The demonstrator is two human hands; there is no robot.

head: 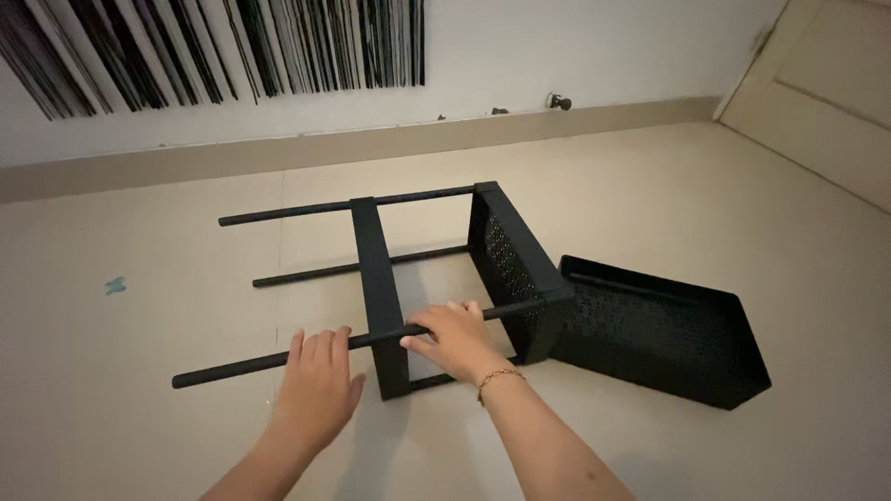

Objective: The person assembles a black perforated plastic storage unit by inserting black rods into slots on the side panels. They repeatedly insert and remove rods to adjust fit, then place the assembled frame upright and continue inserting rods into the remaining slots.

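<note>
Hands of a person reach down to a black metal cart frame with four thin round poles that lies on its side on the beige floor. The left hand lies with the fingers stretched and close together over the nearest pole, near its free end; the palm is over the floor just below the pole, and I cannot tell if it really grips. The right hand is curled around the same pole, further along, just beside the flat black crossbar that goes across all the poles. A thin gold bracelet is on the right wrist.

At the right end of the poles a black perforated metal tray is fixed to the frame and stands on its edge. Just beside it, to the right, a second black perforated metal tray rests loose on the floor, tilted, with its open side toward the frame; the two appear to touch at the corner.

Behind the frame runs a tan baseboard below a white wall that carries black painted stripes. A pale wooden door is at the far right. A small blue-green spot is on the floor at the left, well apart from the frame.
</note>
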